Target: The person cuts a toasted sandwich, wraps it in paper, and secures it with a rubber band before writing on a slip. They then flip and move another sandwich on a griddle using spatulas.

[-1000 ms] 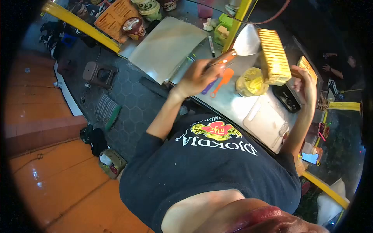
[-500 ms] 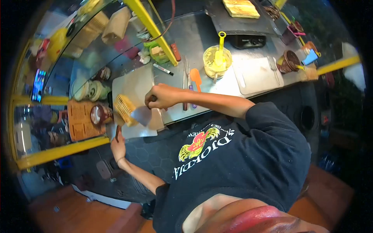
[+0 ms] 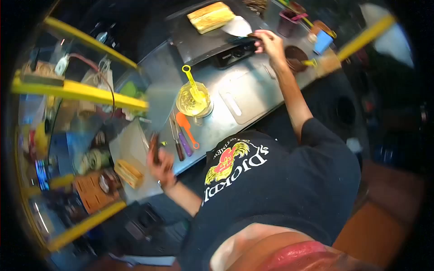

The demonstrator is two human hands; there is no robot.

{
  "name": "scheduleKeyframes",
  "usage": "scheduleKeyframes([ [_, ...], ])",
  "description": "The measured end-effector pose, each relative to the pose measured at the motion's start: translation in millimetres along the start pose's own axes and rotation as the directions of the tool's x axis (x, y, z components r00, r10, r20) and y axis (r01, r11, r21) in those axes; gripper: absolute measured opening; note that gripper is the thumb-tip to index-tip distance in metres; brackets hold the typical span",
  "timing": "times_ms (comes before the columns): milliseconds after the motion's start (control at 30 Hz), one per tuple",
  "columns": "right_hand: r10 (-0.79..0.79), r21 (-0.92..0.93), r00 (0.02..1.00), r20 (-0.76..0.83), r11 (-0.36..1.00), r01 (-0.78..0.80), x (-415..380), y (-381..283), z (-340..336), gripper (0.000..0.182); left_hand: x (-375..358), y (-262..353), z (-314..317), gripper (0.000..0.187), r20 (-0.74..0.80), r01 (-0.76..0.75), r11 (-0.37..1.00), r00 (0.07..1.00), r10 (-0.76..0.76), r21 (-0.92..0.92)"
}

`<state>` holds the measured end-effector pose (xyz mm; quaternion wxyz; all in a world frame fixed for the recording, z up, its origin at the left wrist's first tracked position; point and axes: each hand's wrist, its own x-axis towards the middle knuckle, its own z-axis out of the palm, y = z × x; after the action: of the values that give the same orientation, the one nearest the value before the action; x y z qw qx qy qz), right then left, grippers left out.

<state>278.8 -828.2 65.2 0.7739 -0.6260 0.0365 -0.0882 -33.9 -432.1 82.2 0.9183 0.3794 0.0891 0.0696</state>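
My right hand [image 3: 271, 45] grips the dark handle of a wide-bladed scraper [image 3: 238, 27] at the dark griddle [image 3: 192, 47]. The pale blade lies against the right end of a browned bread block [image 3: 210, 17]. My left hand [image 3: 161, 165], blurred, is closed around a dark-handled tool [image 3: 155, 148], whose blade cannot be made out clearly. It is just right of the left cutting board [image 3: 126, 144], where a piece of toasted bread [image 3: 129, 174] lies.
Mid-counter stand a tub of yellow spread [image 3: 186, 103] with a yellow utensil, an orange spatula [image 3: 185, 125] and purple- and brown-handled tools. A second board [image 3: 248, 101] lies right of them, near a brown tub [image 3: 296, 58]. Yellow frame bars [image 3: 86, 91] cross the left.
My right hand has gone from the left board to the griddle with the scraper. My left hand has lifted its tool away from the board's near edge. The view has turned and shifted.
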Motion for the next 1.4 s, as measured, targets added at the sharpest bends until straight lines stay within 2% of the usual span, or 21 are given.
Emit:
scheduleKeyframes([
  [100,0.113,-0.088,0.994,-0.012,0.99,-0.114,41.2,9.2,-16.2,0.031,84.4,-104.5,115.7,0.036,-0.188,0.17,0.981,0.971,-0.151,0.091],
  [133,0.125,-0.08,0.991,0.041,0.989,-0.121,63.5,23.6,-24.4,0.033,117.6,-128.6,141.4,0.038,-0.067,0.236,0.968,0.971,-0.231,0.079],
  [167,0.176,-0.062,0.978,0.111,0.983,-0.17,79.3,29.8,-29.3,0.032,151.0,-155.2,158.1,0.046,0.071,0.274,0.959,0.958,-0.279,0.066],
  [300,0.237,-0.017,0.943,0.235,0.971,-0.239,51.7,19.2,-19.9,0.06,243.6,-230.7,152.4,0.048,-0.093,0.209,0.959,0.976,-0.195,0.19],
  [400,-0.363,-0.194,0.932,0.006,0.914,0.357,44.1,47.2,-34.4,0.057,236.1,-256.4,142.4,0.049,-0.094,0.192,0.976,0.975,-0.203,-0.107],
  [433,-0.398,-0.209,0.911,-0.112,0.905,0.37,22.2,37.2,-31.4,0.053,217.4,-263.9,139.9,0.057,-0.076,0.265,0.943,0.955,-0.285,-0.203],
  [533,-0.563,-0.196,0.784,0.261,0.764,0.614,-79.6,-22.4,40.0,0.038,141.4,-234.4,150.7,0.072,0.012,0.324,0.912,0.943,-0.332,-0.252],
  [567,-0.565,-0.044,0.65,0.509,0.737,0.675,-112.4,-25.9,59.9,0.03,122.6,-224.2,152.6,0.074,0.028,0.299,0.92,0.953,-0.302,-0.253],
  [633,-0.437,0.087,0.305,0.846,0.678,0.73,-194.0,5.2,84.3,0.069,107.7,-223.1,119.3,0.077,0.224,0.094,0.845,0.974,0.031,-0.526],
  [667,-0.395,0.191,0.224,0.891,0.774,0.604,-208.4,25.4,88.9,0.079,89.4,-200.7,104.6,0.077,0.043,-0.204,0.959,0.975,0.217,-0.199],
  [733,-0.287,0.239,0.113,0.951,0.917,0.319,-240.2,36.2,113.7,0.073,61.8,-152.1,40.1,0.065,0.023,-0.248,0.846,0.956,0.293,-0.472],
  [833,-0.233,0.245,-0.077,0.969,0.894,0.375,-269.9,59.2,143.1,0.067,-7.1,-80.6,9.6,0.046,-0.505,-0.54,0.838,0.746,0.434,-0.079],
  [900,0.021,-0.055,0.107,0.994,0.943,0.328,-286.7,85.6,174.6,0.065,-47.9,-46.9,-48.8,0.032,-0.615,-0.633,0.739,0.493,0.615,0.232],
  [933,-0.025,-0.063,0.128,0.991,0.77,0.634,-283.4,120.8,190.6,0.068,-68.0,-32.2,-82.9,0.029,-0.677,-0.65,0.686,0.344,0.65,0.328],
  [1033,0.178,-0.316,0.276,0.944,0.721,0.617,-294.2,173.1,227.5,0.079,-124.2,15.8,-185.5,0.029,-0.703,-0.319,0.745,0.257,0.663,0.586],
  [1100,0.173,-0.509,0.521,0.836,0.598,0.618,-315.6,154.4,247.3,0.085,-133.8,37.3,-253.5,0.024,-0.638,-0.205,0.667,0.192,0.745,0.717],
  [1133,0.154,-0.524,0.55,0.821,0.586,0.618,-317.5,174.0,254.7,0.093,-133.6,49.0,-283.4,0.024,-0.631,-0.214,0.661,0.196,0.75,0.719],
  [1200,0.121,-0.579,0.611,0.782,0.505,0.641,-330.8,173.5,268.3,0.094,-130.9,81.7,-334.5,0.021,-0.481,0.257,0.419,0.27,0.834,0.871],
  [1233,0.099,-0.635,0.66,0.744,0.411,0.654,-335.8,174.8,269.4,0.095,-130.5,96.9,-347.9,0.021,-0.468,0.25,0.406,0.287,0.836,0.879],
  [1300,0.136,-0.662,0.705,0.696,0.503,0.556,-337.5,174.5,275.3,0.096,-120.9,125.7,-375.3,0.026,-0.208,0.396,0.024,0.429,0.879,0.918],
  [1400,0.134,-0.705,0.753,0.645,0.486,0.517,-344.6,175.3,272.2,0.094,-103.9,151.6,-409.7,0.035,-0.102,0.321,-0.097,0.549,0.829,0.942],
])
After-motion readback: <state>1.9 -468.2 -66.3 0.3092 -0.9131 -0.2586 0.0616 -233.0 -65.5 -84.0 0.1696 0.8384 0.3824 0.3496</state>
